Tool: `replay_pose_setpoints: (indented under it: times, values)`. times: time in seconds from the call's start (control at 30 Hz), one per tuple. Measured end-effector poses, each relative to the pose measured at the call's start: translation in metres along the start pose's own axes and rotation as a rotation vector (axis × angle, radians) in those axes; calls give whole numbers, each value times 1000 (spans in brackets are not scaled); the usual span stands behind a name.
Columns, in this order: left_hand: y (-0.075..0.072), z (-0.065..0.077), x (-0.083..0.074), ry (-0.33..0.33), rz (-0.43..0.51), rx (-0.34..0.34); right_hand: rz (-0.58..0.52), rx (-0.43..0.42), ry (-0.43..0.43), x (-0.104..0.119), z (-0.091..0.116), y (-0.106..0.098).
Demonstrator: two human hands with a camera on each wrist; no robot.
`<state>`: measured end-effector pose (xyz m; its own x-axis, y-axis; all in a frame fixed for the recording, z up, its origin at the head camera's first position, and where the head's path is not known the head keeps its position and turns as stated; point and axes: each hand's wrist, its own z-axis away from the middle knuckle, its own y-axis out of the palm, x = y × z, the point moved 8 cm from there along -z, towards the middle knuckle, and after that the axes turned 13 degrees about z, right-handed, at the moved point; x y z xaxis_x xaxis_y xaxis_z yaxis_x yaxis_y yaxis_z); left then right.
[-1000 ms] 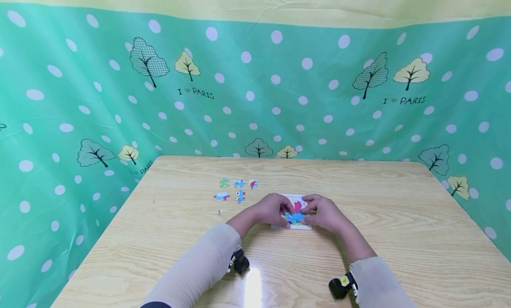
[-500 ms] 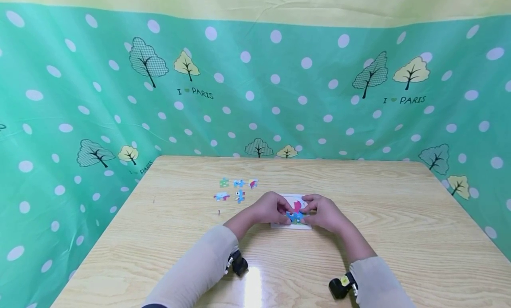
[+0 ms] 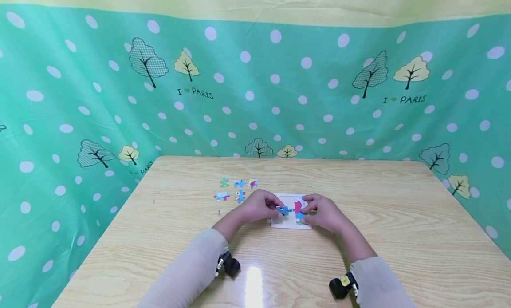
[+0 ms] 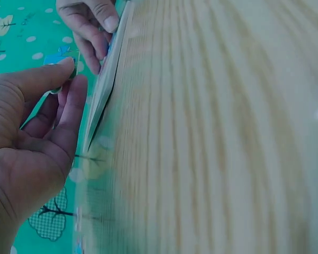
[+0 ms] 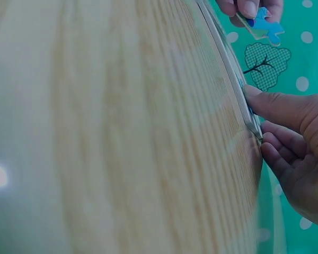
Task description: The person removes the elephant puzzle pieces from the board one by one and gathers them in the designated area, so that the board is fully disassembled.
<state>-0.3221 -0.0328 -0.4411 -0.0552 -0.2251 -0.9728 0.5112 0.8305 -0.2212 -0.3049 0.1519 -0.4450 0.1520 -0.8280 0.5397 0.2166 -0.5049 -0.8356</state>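
Note:
My left hand [image 3: 257, 207] pinches a blue jigsaw piece [image 3: 284, 210] between thumb and fingers, raised over the left part of a white puzzle tray [image 3: 284, 224]. In the right wrist view this jigsaw piece [image 5: 265, 25] is tilted, with its knobs showing. Joined pieces with a red and blue picture [image 3: 297, 205] lie along the tray's right side. There my right hand [image 3: 325, 214] grips the tray's right edge; its thumb [image 5: 278, 107] lies on top and its fingers are at the side. The hand partly covers the joined pieces.
Several loose jigsaw pieces [image 3: 239, 196] lie on the wooden table [image 3: 183, 246] to the left of the tray and farther back. Near them is a tiny dark bit [image 3: 218, 212]. A green dotted curtain [image 3: 255, 99] hangs behind the table.
My left hand has moved left and lifted the blue jigsaw piece away from the joined pieces, uncovering the white tray's left part. My right hand has stayed in place.

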Motion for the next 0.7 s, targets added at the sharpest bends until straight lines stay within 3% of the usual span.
replay_pose_setpoints:
  times: [0.3,0.7]
  values:
    - [-13,9,1,-21,-2,-40,1,-7,-1,1,1,0]
    - [-31,14,5,1,-5,-57,-4,-19,-16,1,1,0]
